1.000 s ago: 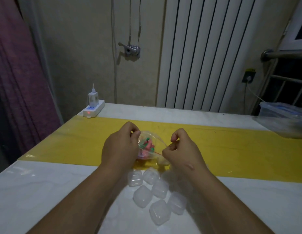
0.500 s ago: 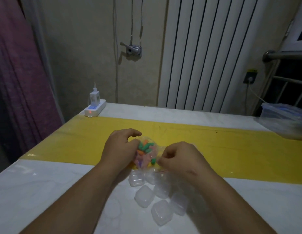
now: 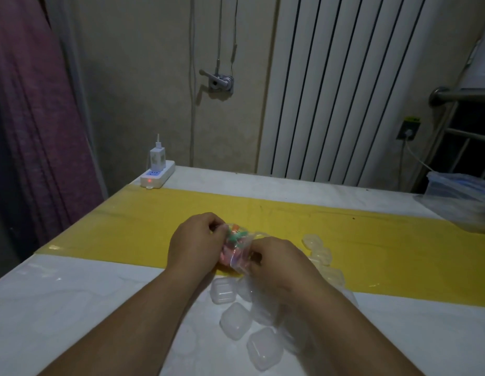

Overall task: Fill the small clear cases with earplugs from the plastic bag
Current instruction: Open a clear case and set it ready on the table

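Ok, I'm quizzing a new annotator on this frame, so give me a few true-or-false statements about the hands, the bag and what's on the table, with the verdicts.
1. The left hand and the right hand both grip the plastic bag of coloured earplugs. True.
2. The clear cases stand stacked in one tower. False: they lie singly, scattered on the table by the person's forearms.
3. A charger is plugged into the power strip at the table's far left corner. True.
4. The band running across the table is blue. False: it is yellow.
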